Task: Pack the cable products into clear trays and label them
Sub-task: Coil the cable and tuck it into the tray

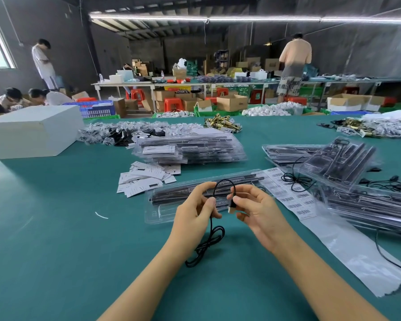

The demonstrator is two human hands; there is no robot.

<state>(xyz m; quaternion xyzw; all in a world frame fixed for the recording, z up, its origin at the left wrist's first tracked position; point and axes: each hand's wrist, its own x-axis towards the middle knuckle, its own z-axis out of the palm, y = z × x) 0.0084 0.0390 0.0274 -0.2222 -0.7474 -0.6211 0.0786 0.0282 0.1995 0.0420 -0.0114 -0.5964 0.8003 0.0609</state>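
Cable (212, 230): one black lead, looped between both hands above the green counter (56, 239); slack end lies tangled on the counter at 6 o'clock of the hands.
Left hand (195, 212): fingers curled, clamped on the cable below the loop.
Right hand (257, 209): thumb and forefinger pinched together on the plug end.
Open tray (162, 209): one clear tray, flat at 12 o'clock of the hands; long black strips in its upper slots, near pocket bare.
Packed trays (190, 147): one stack at 12 o'clock, further off; count unclear.
Right-hand trays (338, 163): heaped at 2 o'clock, dark parts inside.
Barcode labels (292, 195): one sheet at 2 o'clock, beside the open tray.
Paper cards (146, 179): loose pile at 11 o'clock.
White box (33, 130): one, at 10 o'clock.
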